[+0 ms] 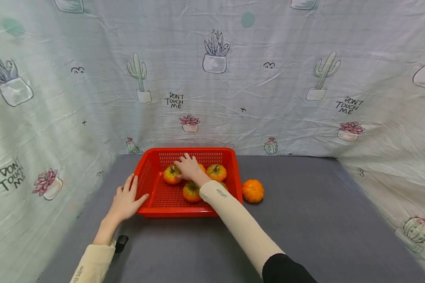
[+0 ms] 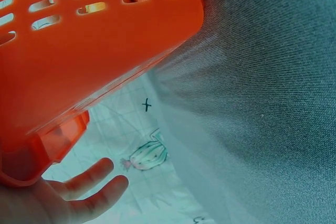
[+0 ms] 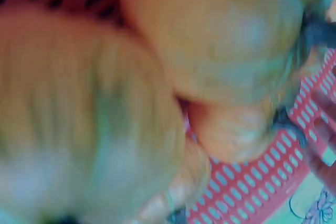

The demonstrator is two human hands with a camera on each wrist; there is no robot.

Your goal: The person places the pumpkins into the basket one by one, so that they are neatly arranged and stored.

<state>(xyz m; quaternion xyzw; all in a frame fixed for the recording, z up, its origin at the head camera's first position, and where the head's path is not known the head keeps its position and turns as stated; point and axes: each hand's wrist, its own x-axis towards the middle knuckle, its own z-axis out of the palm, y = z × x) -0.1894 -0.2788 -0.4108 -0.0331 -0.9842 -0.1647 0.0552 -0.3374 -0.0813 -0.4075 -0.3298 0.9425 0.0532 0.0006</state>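
A red plastic basket [image 1: 178,212] with slotted walls holds several small orange-and-green pumpkins [image 1: 216,173]. My left hand [image 1: 124,200] rests at its left rim near the front corner, fingers extended and thumb spread; the left wrist view shows two fingers [image 2: 102,195] reaching past the rim. Over the basket, my right hand [image 1: 190,169] reaches to the back left, its fingertips beside and overlapping a pumpkin [image 1: 171,176]. Up close in the right wrist view, blurred pumpkins [image 3: 220,35] fill most of the frame, and my right fingers [image 3: 326,171] are loosely spread near a stem.
An orange pumpkin [image 1: 253,191] sits on the grey tabletop [image 1: 322,220], just outside the basket's right wall. Behind and along the sides hangs a pale cloth [image 1: 248,78] printed with cacti. A small black object [image 1: 121,243] is beside my left wrist.
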